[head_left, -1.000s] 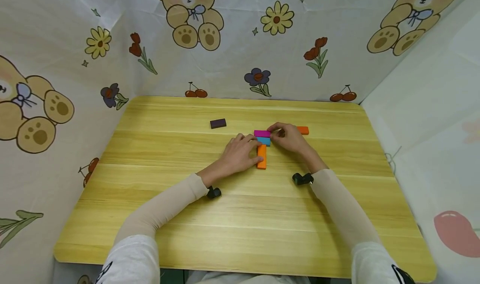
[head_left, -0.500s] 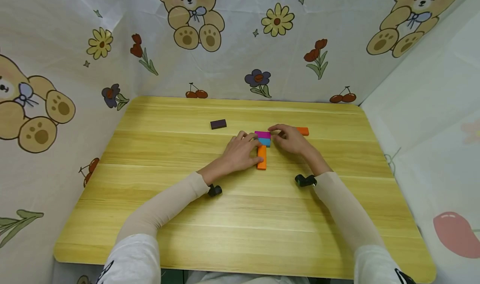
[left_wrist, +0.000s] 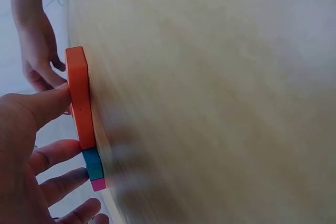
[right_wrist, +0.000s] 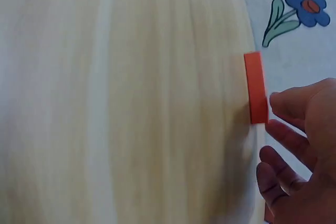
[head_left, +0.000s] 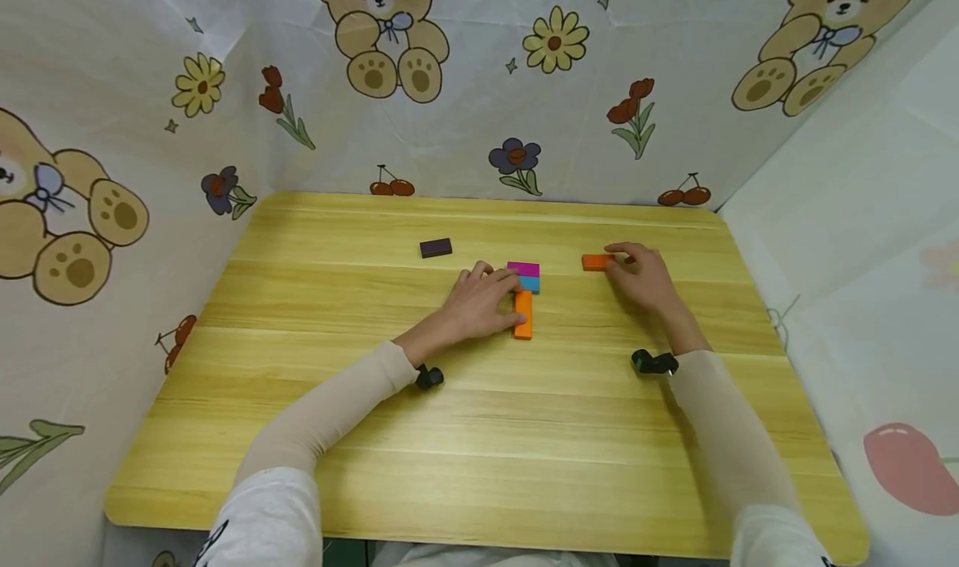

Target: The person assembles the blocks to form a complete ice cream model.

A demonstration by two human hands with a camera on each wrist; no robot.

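Observation:
In the head view my left hand (head_left: 479, 302) rests its thumb against an orange block (head_left: 523, 315) that stands lengthwise toward me. Its other fingertips lie at a blue block (head_left: 530, 285) and a magenta block (head_left: 524, 268), laid crosswise beyond the orange one. The left wrist view shows the thumb on the orange block's (left_wrist: 79, 95) side, fingers extended. Farther right, my right hand (head_left: 646, 281) is at the right end of a red-orange block (head_left: 595, 262). Thumb and index finger are close beside that block (right_wrist: 255, 87) in the right wrist view, spread apart.
A dark brown block (head_left: 436, 248) lies alone toward the back left of the wooden table (head_left: 479, 459). Behind the table's far edge hangs a white cloth (head_left: 464, 142) printed with bears and flowers. In the right wrist view, a reddish sliver (right_wrist: 269, 214) shows under the hand.
My right hand has moved right, away from the magenta and blue blocks, to the red-orange block, whose left part is now uncovered. The left hand stays in place.

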